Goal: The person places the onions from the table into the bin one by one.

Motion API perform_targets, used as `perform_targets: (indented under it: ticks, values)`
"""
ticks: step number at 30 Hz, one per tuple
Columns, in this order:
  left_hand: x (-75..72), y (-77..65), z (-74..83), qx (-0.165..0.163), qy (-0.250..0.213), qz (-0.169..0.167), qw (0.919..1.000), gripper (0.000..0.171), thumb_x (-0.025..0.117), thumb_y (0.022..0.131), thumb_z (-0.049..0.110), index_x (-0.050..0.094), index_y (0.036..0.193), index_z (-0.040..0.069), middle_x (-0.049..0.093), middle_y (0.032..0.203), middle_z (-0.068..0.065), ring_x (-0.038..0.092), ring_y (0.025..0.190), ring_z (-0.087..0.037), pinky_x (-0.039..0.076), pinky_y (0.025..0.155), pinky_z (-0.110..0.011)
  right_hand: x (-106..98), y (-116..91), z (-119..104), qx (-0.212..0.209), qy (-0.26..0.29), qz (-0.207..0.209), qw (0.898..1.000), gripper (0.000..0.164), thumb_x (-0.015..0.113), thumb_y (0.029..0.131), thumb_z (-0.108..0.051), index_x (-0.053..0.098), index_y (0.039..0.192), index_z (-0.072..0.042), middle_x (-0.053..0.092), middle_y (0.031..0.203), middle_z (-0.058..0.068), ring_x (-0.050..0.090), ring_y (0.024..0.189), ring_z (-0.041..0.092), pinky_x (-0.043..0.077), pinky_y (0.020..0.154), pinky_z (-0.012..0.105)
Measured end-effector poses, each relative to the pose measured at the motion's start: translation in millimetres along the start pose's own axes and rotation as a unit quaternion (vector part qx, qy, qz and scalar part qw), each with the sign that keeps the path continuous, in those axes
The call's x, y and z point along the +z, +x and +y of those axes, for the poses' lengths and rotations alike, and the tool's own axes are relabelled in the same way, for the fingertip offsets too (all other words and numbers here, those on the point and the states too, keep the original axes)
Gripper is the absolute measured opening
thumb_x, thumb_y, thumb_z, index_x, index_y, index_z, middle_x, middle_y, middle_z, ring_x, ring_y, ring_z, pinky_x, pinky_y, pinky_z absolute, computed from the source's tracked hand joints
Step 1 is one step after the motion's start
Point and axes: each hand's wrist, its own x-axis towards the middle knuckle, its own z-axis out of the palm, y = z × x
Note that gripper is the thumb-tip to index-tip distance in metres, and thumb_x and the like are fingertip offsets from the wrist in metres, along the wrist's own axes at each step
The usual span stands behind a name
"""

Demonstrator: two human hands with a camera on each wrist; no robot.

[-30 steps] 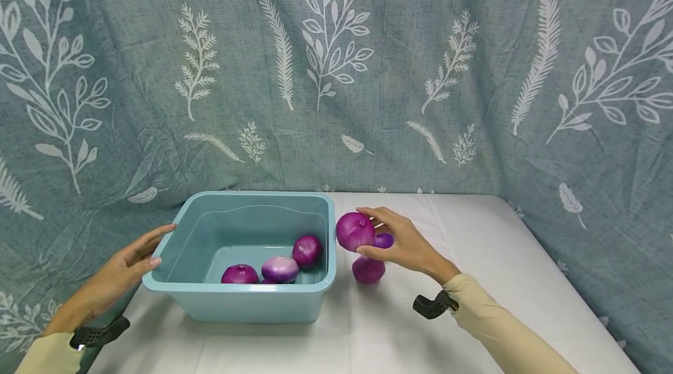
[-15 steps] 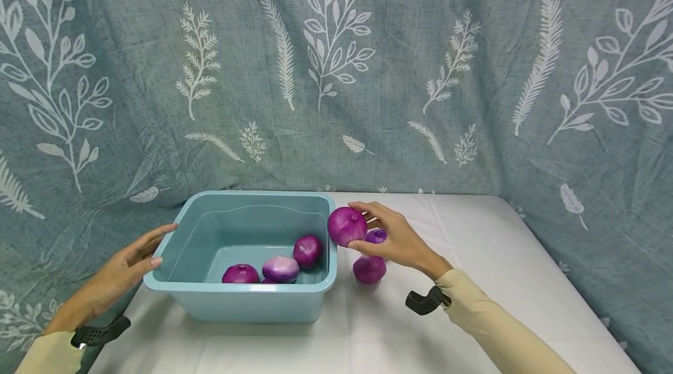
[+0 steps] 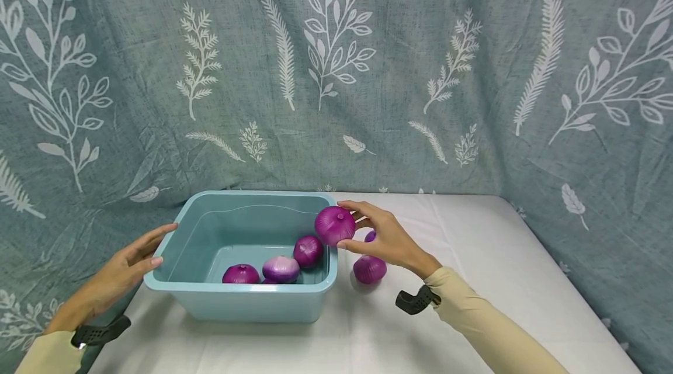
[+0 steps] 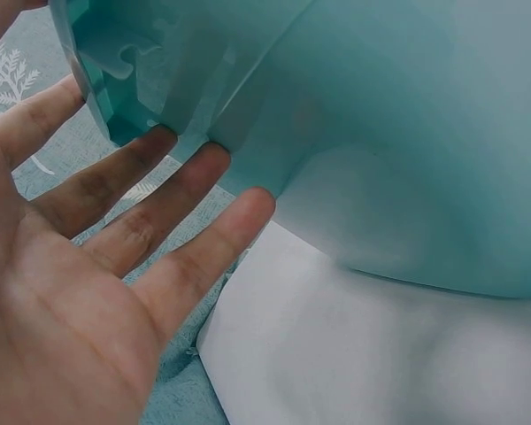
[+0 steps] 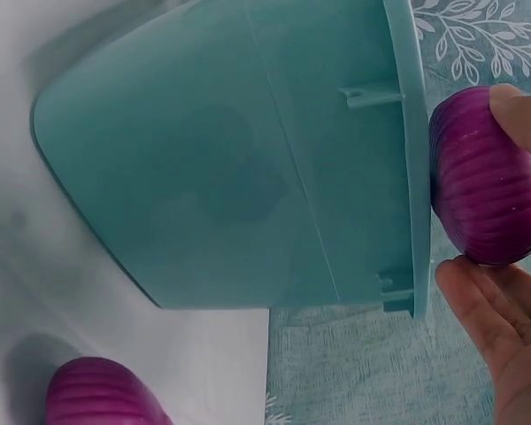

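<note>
My right hand (image 3: 386, 236) grips a purple onion (image 3: 335, 225) between thumb and fingers, over the right rim of a light blue plastic tub (image 3: 247, 304). From the right wrist, this onion (image 5: 482, 177) shows right at the rim edge. Inside the tub lie a purple onion (image 3: 240, 274), a paler onion (image 3: 281, 269) and another purple onion (image 3: 308, 251), with part of one more low between them. My left hand (image 3: 123, 269) is at the tub's left side, thumb and index finger at the rim. In the left wrist view its extended fingers (image 4: 195, 239) lie against the outer wall.
Right of the tub, a purple onion (image 3: 370, 269) sits on the white tablecloth (image 3: 447, 327). Behind it another onion (image 3: 370, 236) is mostly hidden by my right hand. A leaf-patterned blue-green curtain (image 3: 399, 70) hangs behind and beside the table.
My right hand has carried the onion left and slightly up, from beside the tub to over its right rim. The left hand and the onions in the tub stay put.
</note>
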Motion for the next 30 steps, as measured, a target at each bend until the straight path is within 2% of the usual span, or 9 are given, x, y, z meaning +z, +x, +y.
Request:
perform_targets:
  ticks: [3, 6, 8, 13, 15, 16, 19, 23, 30]
  values:
    - [0.1, 0.0, 0.4, -0.002, 0.002, 0.000, 1.0000, 0.063, 0.043, 0.112, 0.013, 0.016, 0.167, 0.027, 0.007, 0.171, -0.014, 0.028, 0.132, 0.010, 0.045, 0.100, -0.044, 2, 2, -2, -0.003, 0.007, -0.005, 1.000, 0.074, 0.092, 0.079, -0.014, 0.057, 0.144, -0.007, 0.065, 0.131, 0.003, 0.066, 0.105, 0.024, 0.056, 0.092, 0.034]
    - [-0.1, 0.0, 0.8, -0.003, -0.003, 0.000, 1.0000, 0.063, 0.043, 0.112, 0.014, 0.016, 0.167, 0.027, 0.007, 0.171, -0.014, 0.029, 0.132, 0.011, 0.046, 0.099, -0.041, 4, 3, -3, -0.007, 0.018, -0.013, 1.000, 0.072, 0.091, 0.081, -0.021, 0.058, 0.144, -0.009, 0.066, 0.130, -0.001, 0.067, 0.104, 0.019, 0.056, 0.092, 0.032]
    - [-0.2, -0.2, 0.7, -0.002, -0.007, 0.000, 1.0000, 0.063, 0.043, 0.112, 0.013, 0.016, 0.167, 0.026, 0.006, 0.171, -0.013, 0.029, 0.131, 0.012, 0.046, 0.098, -0.034, 5, 4, -2, -0.011, 0.024, -0.019, 0.999, 0.071, 0.090, 0.083, -0.023, 0.058, 0.145, -0.008, 0.066, 0.132, 0.000, 0.068, 0.104, 0.018, 0.056, 0.093, 0.032]
    - [-0.1, -1.0, -0.5, -0.002, -0.006, -0.002, 1.0000, 0.062, 0.042, 0.112, 0.013, 0.016, 0.167, 0.027, 0.006, 0.171, -0.012, 0.028, 0.133, 0.010, 0.047, 0.101, -0.040, 5, 1, 2, -0.020, 0.025, -0.020, 0.999, 0.068, 0.087, 0.086, -0.019, 0.057, 0.145, -0.003, 0.065, 0.136, 0.008, 0.069, 0.104, 0.021, 0.055, 0.094, 0.035]
    - [-0.2, -1.2, -0.6, -0.002, -0.007, -0.001, 1.0000, 0.062, 0.042, 0.112, 0.013, 0.016, 0.167, 0.026, 0.007, 0.171, -0.012, 0.029, 0.133, 0.011, 0.047, 0.100, -0.041, 3, -1, 5, -0.017, 0.016, -0.015, 1.000, 0.066, 0.086, 0.086, -0.017, 0.057, 0.145, -0.006, 0.064, 0.135, 0.006, 0.068, 0.105, 0.020, 0.055, 0.094, 0.035]
    - [0.0, -1.2, -0.5, -0.002, -0.011, 0.000, 0.9999, 0.062, 0.042, 0.112, 0.013, 0.016, 0.167, 0.026, 0.008, 0.171, -0.012, 0.031, 0.132, 0.011, 0.048, 0.098, -0.036, 2, -2, 8, -0.016, 0.009, -0.014, 1.000, 0.065, 0.086, 0.087, -0.018, 0.058, 0.145, -0.008, 0.064, 0.135, 0.003, 0.068, 0.105, 0.018, 0.056, 0.093, 0.035]
    - [0.7, -1.5, 0.4, -0.002, -0.018, 0.001, 0.9998, 0.063, 0.043, 0.112, 0.013, 0.017, 0.167, 0.025, 0.010, 0.170, -0.011, 0.033, 0.128, 0.015, 0.049, 0.093, -0.028, -4, -7, 17, -0.010, -0.012, -0.008, 1.000, 0.062, 0.086, 0.087, -0.019, 0.060, 0.143, -0.014, 0.064, 0.134, -0.002, 0.068, 0.105, 0.017, 0.056, 0.092, 0.035]
    - [1.1, -1.4, 1.6, -0.002, -0.019, 0.002, 0.9998, 0.062, 0.043, 0.112, 0.013, 0.016, 0.167, 0.025, 0.010, 0.170, -0.011, 0.032, 0.128, 0.015, 0.048, 0.092, -0.026, -14, -15, 36, 0.005, -0.042, 0.004, 0.999, 0.057, 0.085, 0.088, -0.020, 0.062, 0.140, -0.017, 0.063, 0.133, -0.004, 0.066, 0.106, 0.017, 0.057, 0.090, 0.035]
    - [1.2, -1.1, 1.3, -0.001, -0.016, -0.001, 0.9999, 0.062, 0.042, 0.112, 0.013, 0.016, 0.167, 0.025, 0.009, 0.170, -0.009, 0.031, 0.129, 0.015, 0.047, 0.093, -0.024, -32, -33, 77, 0.073, -0.113, 0.015, 0.991, 0.058, 0.086, 0.087, -0.026, 0.063, 0.139, -0.016, 0.063, 0.134, 0.002, 0.063, 0.110, 0.021, 0.057, 0.089, 0.039]
